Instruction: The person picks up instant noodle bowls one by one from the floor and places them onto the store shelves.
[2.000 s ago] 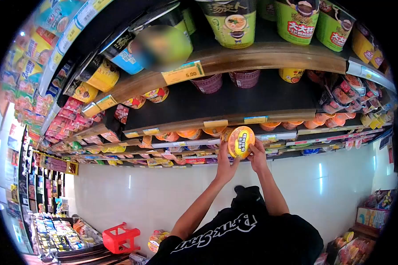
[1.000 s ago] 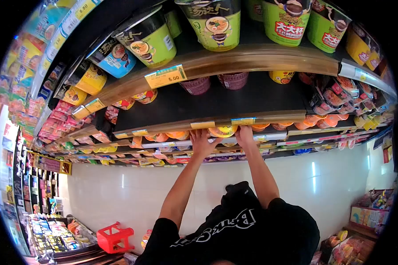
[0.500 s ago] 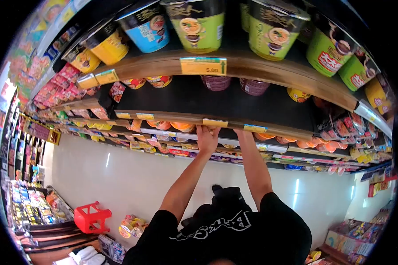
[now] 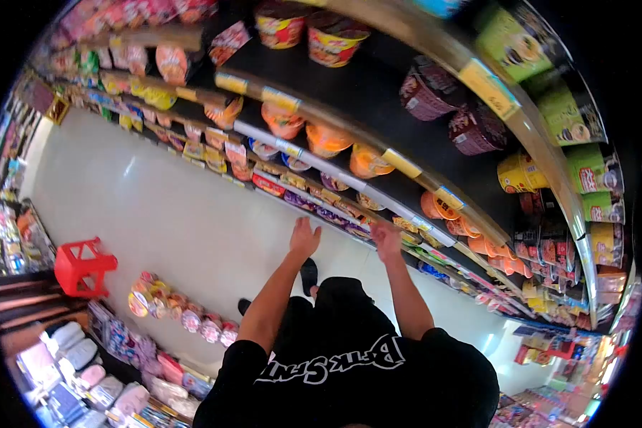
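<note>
My left hand (image 4: 305,237) is held over the pale floor with its fingers loosely apart and nothing in it. My right hand (image 4: 386,239) is a little blurred, close in front of the lower shelves, its fingers partly spread and no item visible in it. Beyond the hands, orange noodle bowls (image 4: 328,140) stand on a shelf below a wooden shelf edge (image 4: 335,130) with price tags. Purple noodle bowls (image 4: 429,89) and red-and-yellow noodle cups (image 4: 335,39) sit on the shelf above. Green noodle cups (image 4: 524,46) line the top shelf at upper right.
A red plastic stool (image 4: 85,265) stands on the floor to the left. A row of packaged cups (image 4: 185,310) is on the floor behind me. Slippers and other goods fill a display (image 4: 78,357) at lower left. My feet in dark shoes (image 4: 309,277) are below the hands.
Both hands have left the shelf edge and come back toward my body. My view has turned and tilted, so the shelves now slant down to the right.
</note>
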`<state>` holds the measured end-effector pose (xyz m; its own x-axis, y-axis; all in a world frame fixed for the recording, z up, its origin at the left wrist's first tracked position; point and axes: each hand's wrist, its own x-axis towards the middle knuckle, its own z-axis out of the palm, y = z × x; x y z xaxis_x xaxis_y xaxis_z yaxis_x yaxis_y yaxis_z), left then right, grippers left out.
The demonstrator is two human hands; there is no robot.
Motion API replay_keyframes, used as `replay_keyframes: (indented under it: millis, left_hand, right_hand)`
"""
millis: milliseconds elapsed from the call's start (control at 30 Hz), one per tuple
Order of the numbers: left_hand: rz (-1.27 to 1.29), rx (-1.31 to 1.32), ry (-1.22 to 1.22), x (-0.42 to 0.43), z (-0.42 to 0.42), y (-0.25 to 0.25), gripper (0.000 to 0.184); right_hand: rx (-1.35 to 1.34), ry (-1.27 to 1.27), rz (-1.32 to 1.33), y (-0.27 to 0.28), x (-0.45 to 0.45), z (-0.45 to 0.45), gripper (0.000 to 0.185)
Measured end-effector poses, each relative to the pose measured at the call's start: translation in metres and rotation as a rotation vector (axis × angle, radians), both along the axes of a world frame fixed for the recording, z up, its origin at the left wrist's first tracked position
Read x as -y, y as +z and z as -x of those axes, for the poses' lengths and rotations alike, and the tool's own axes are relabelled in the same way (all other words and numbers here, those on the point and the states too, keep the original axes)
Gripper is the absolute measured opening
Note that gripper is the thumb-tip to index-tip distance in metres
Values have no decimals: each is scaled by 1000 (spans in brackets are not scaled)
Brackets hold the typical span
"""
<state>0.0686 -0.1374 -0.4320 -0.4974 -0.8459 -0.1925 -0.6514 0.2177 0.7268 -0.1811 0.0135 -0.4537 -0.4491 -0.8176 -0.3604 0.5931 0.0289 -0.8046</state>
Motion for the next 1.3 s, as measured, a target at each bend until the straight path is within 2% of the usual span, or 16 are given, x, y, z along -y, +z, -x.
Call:
replay_keyframes:
  millis: [67,133,233,267,367,400,467,500,533,600,733,867,967,1067,1100,1300]
  left_hand:
    - [-257,222,-30,-27,-52,-49,56]
    - [-459,382,-98,-55,-103,-79,56]
    - [-493,430,-194,-94,-164,-115,52]
    - [-501,388,-172,-102,-181,-121,51]
    - [-505,279,-91,-122,-224,-123,49]
    - [-497,265,-57,-128,-238,-128,48]
    - [-480,245,-2,-138,-266,-144,48]
    - [-470,243,15,-143,-279,-157,48]
    - [-456,245,33,-146,-292,-166,47]
    - [-427,190,139,-154,-317,-165,46]
    - [-394,118,291,-171,-364,-187,44]
    - [-476,104,514,-204,-414,-197,41]
    - [-624,132,610,-219,-453,-190,39]
    - [-591,-38,845,-255,-487,-212,36]
    - [-650,-27,861,-251,-503,-181,37]
    - [-757,80,906,-318,-556,-266,39]
  right_hand:
    - [132,-107,-371,5,-24,-54,15]
    - [-11,121,-645,1,-42,-86,15]
    - [-218,632,-863,-24,-68,-108,19]
    - [-483,738,-1033,-26,-71,-118,20]
    - [-799,1068,-1052,-47,-69,-124,21]
    - [-814,1052,-1041,-40,-59,-134,21]
    - [-1227,1149,-752,-49,-40,-149,30]
    - [-1156,1142,-808,-36,-22,-167,31]
    - [-1227,1174,-781,-50,-7,-174,22]
    - [-1329,1153,-668,-34,24,-218,24]
    - [-1245,1152,-548,-40,62,-304,28]
    - [-1167,1373,-510,-50,72,-404,30]
    - [-1151,1553,-478,-85,70,-457,29]
    - [-1168,1674,-449,-128,65,-505,28]
    - [-1179,1701,-443,-142,63,-521,28]
    - [-1245,1829,-336,-201,77,-627,27]
